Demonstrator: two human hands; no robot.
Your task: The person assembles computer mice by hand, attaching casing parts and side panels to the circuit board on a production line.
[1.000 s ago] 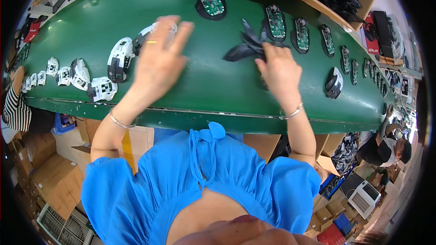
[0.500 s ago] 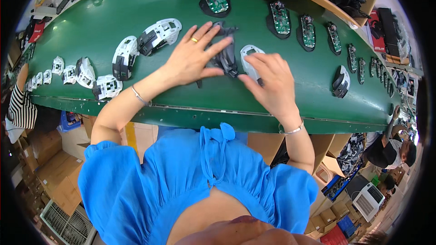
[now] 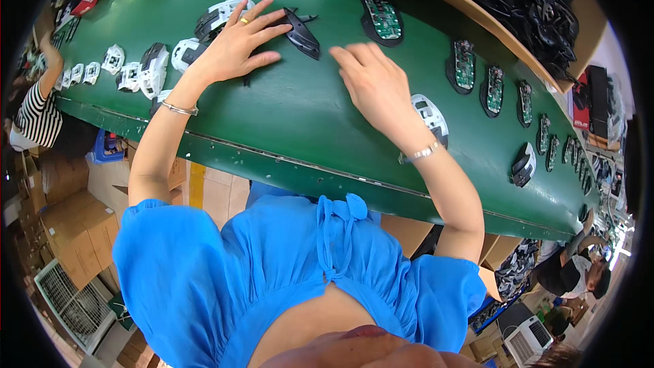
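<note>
My left hand [image 3: 235,44] is open over the table, fingers spread, with its fingertips beside a dark curved plastic piece [image 3: 302,37]. Thinner dark parts stick out behind that piece. Under and behind the same hand, white-and-black mouse shells [image 3: 228,13] are partly covered. To the right, my right hand [image 3: 375,85] hovers with its fingers loosely bent and slightly blurred; nothing shows in it. A white mouse shell [image 3: 430,114] lies by my right wrist, partly hidden by it. Beyond the right hand sits a green circuit board [image 3: 383,19] on a black mouse base.
More boards on black bases [image 3: 463,66] run in a row to the right. White shells [image 3: 114,59] lie toward the left end of the green table [image 3: 306,109]. A box of black parts [image 3: 497,0] stands behind. Other people are at both ends.
Both hands have come away from the dark piece, my left to its left side and my right to its right. The piece now lies uncovered, and the whole view has shifted.
</note>
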